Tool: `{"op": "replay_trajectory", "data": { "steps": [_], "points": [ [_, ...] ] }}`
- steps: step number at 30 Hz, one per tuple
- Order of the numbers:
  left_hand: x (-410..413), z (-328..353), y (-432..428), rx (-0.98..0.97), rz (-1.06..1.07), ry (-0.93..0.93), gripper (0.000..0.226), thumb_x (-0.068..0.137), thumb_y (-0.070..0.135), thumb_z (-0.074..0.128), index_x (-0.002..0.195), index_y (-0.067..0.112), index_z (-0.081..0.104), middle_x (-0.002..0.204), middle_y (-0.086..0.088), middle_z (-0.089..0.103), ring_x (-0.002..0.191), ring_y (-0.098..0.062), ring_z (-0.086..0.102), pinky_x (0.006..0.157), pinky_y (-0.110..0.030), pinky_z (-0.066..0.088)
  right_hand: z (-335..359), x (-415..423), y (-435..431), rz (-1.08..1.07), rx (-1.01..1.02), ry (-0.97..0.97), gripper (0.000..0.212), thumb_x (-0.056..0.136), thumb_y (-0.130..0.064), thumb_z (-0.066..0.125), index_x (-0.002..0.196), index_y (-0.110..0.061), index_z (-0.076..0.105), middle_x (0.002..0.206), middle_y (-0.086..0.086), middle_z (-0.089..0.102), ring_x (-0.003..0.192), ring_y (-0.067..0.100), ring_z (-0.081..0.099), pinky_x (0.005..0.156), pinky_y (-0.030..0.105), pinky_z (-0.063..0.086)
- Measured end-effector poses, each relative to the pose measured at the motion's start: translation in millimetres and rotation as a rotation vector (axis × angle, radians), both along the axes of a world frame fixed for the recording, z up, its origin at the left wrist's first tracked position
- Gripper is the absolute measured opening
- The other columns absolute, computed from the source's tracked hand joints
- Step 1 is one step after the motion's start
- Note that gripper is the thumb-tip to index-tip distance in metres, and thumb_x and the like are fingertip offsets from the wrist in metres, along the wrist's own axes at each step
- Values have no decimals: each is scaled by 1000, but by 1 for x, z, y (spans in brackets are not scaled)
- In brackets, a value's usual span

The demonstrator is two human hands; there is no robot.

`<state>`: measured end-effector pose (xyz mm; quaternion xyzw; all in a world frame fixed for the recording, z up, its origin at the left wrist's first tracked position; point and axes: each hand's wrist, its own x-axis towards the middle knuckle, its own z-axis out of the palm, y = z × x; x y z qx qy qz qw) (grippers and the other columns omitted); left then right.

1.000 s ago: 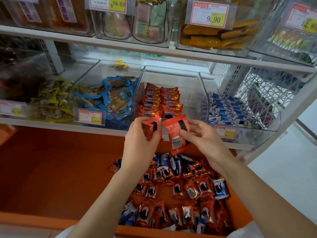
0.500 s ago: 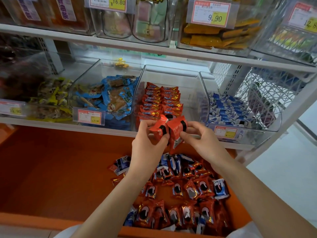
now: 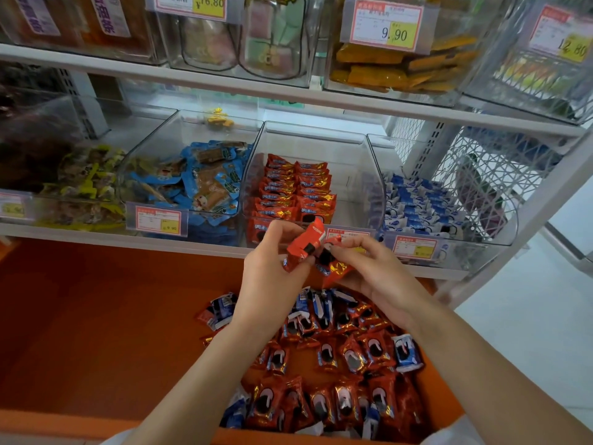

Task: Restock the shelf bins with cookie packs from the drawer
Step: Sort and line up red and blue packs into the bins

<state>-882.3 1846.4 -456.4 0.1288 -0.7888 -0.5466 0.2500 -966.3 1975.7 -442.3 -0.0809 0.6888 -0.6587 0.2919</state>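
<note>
Red cookie pack (image 3: 305, 246) gripped by left hand (image 3: 272, 281); second red pack (image 3: 337, 273) pinched by right hand (image 3: 380, 279). The packs touch, just in front of the middle bin (image 3: 353, 168), above the orange drawer (image 3: 96, 316). Loose packs (image 3: 337, 364), red and blue, heaped at the drawer's right end. White shelf (image 3: 224, 88); pale floor (image 3: 529, 316) to the right. Middle bin: red packs in rows (image 3: 295, 187). Right bin (image 3: 465, 242): blue-white packs (image 3: 417, 203). Left bin (image 3: 179, 139): blue snack packets (image 3: 208, 181).

Free room is lying open along the right side of the red-pack bin (image 3: 353, 187), beside its stacked rows (image 3: 298, 191); the upper shelf (image 3: 224, 86) is overhanging the bin, limiting entry from above.
</note>
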Motion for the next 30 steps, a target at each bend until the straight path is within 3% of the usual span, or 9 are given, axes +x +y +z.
{"op": "replay_trajectory", "data": {
  "steps": [4, 9, 12, 15, 18, 21, 24, 27, 30],
  "points": [
    [-3, 2, -9, 11, 79, 33, 29, 83, 16, 73, 104, 26, 56, 96, 19, 61, 91, 7, 56, 74, -11, 49, 1, -4, -1, -103, -22, -66, 38, 84, -8, 68, 119, -8, 52, 101, 12, 71, 85, 19, 72, 84, 35, 56],
    [-5, 4, -16, 45, 115, 23, 31, 82, 18, 74, 99, 33, 54, 99, 17, 62, 92, 3, 58, 74, -9, 47, 5, -7, -2, -77, -78, -134, 22, 91, -3, 55, 111, 1, 62, 102, 15, 70, 92, 20, 67, 93, 36, 51],
    [-7, 4, -18, 53, 131, 1, 30, 82, 19, 74, 102, 30, 55, 97, 17, 61, 89, 9, 55, 71, -1, 41, 5, -6, -6, -85, -7, -61, 19, 91, -10, 56, 106, -5, 66, 96, 8, 72, 89, 15, 66, 80, 27, 49],
    [-9, 2, -17, 78, 164, -40, 30, 83, 20, 73, 106, 25, 54, 94, 15, 60, 82, 16, 53, 65, 3, 38, 5, -8, -10, -145, -1, 39, 25, 89, -14, 61, 114, -15, 63, 99, 3, 73, 84, 10, 69, 73, 25, 48],
    [-10, -1, -14, 114, 165, -91, 29, 85, 24, 70, 108, 25, 53, 92, 13, 61, 77, 11, 56, 59, -1, 41, 7, -7, -17, -205, -156, 35, 35, 88, -10, 61, 122, -17, 57, 108, 7, 69, 91, 17, 69, 70, 29, 53],
    [-13, -2, -10, 213, 119, -143, 23, 89, 28, 64, 109, 23, 54, 90, 13, 62, 78, 6, 58, 58, -6, 44, 9, -5, -25, -181, -276, -6, 34, 88, -1, 59, 117, -18, 55, 99, 7, 71, 86, 22, 69, 72, 34, 55],
    [-15, 1, -10, 383, 92, -137, 14, 94, 30, 55, 101, 18, 58, 80, 3, 65, 75, -10, 62, 64, -18, 46, 9, -7, -26, -124, -215, 12, 27, 86, -4, 61, 110, -15, 60, 92, 4, 73, 83, 18, 69, 77, 31, 52],
    [-12, 4, -12, 512, 53, -74, 23, 95, 36, 51, 94, 15, 60, 67, 3, 64, 75, -18, 65, 76, -28, 51, 8, -10, -23, -79, -165, -2, 26, 85, -11, 64, 110, -10, 61, 87, 2, 73, 80, 13, 70, 79, 30, 50],
    [-8, 5, -14, 405, 36, -52, 14, 88, 37, 63, 95, 27, 57, 81, 10, 67, 76, -3, 65, 68, -14, 52, 6, -10, -18, -10, -142, -26, 36, 73, -20, 69, 105, -7, 60, 84, 3, 73, 80, 14, 70, 78, 28, 52]
  ]
}}
